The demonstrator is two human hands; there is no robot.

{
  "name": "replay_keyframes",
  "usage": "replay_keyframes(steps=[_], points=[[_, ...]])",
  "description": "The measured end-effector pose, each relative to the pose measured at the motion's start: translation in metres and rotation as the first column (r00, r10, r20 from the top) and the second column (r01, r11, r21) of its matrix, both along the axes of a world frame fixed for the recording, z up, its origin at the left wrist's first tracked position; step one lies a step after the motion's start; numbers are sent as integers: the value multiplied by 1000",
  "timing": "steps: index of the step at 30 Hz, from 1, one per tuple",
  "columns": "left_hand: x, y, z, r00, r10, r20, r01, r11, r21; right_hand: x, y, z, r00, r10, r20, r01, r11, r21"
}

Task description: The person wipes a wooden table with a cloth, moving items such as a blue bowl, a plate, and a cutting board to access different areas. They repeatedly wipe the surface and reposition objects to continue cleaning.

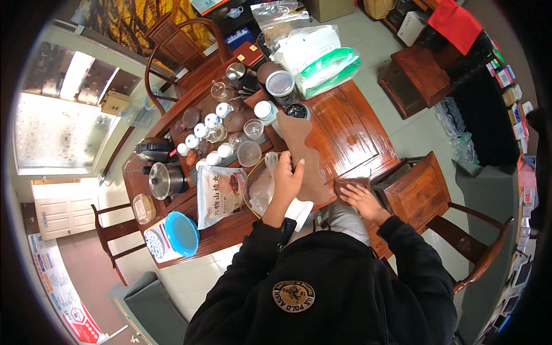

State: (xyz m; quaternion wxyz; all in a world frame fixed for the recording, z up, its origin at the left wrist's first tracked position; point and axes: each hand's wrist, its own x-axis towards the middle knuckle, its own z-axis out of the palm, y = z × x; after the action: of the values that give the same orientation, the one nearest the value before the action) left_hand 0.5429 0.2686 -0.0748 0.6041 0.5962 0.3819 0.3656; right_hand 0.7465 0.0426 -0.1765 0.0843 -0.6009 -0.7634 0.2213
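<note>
My left hand point(290, 176) grips the edge of a brown cloth point(317, 172) between thumb and fingers. The cloth stretches, wavy-edged, across the front of a wooden tea table point(345, 120). My right hand point(360, 199) lies palm down at the table's near edge, fingers a little apart, over a dark brown flat thing point(352, 183); its kind I cannot tell. Left of the cloth is a yellow-rimmed bin point(258, 189) with a clear plastic liner, partly behind my left hand. A white packet point(221, 194) bearing writing stands beside the bin.
Cups, a brown teapot point(235, 121) and glass pitchers crowd the tea tray. A kettle point(154, 148), lidded pot point(165, 180) and blue basin point(182, 233) are at the left. Tissue packs point(319, 64) stand at the back. Wooden chairs point(418, 194) flank the table.
</note>
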Motion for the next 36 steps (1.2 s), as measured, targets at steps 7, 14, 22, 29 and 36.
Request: replay_keyframes(steps=[7, 14, 22, 29, 36], points=[[40, -13, 16, 921, -79, 381, 207, 929, -308, 38, -54, 15, 194, -883, -428, 809, 391, -439], [70, -16, 22, 837, -235, 495, 479, 752, -452, 62, 21, 77, -279, -723, -632, 206, 598, -774], [73, -13, -7, 956, -194, 220, 286, 780, -556, 79, 61, 116, -477, -727, -494, -180, 631, -754], [70, -7, -2, 898, -27, 439, 380, 553, -741, 80, 99, 139, 419, -758, -499, 83, 580, -811], [87, -26, -3, 819, -365, 443, 567, 395, -723, 84, 105, 178, 11, -753, -658, -98, 654, -750]])
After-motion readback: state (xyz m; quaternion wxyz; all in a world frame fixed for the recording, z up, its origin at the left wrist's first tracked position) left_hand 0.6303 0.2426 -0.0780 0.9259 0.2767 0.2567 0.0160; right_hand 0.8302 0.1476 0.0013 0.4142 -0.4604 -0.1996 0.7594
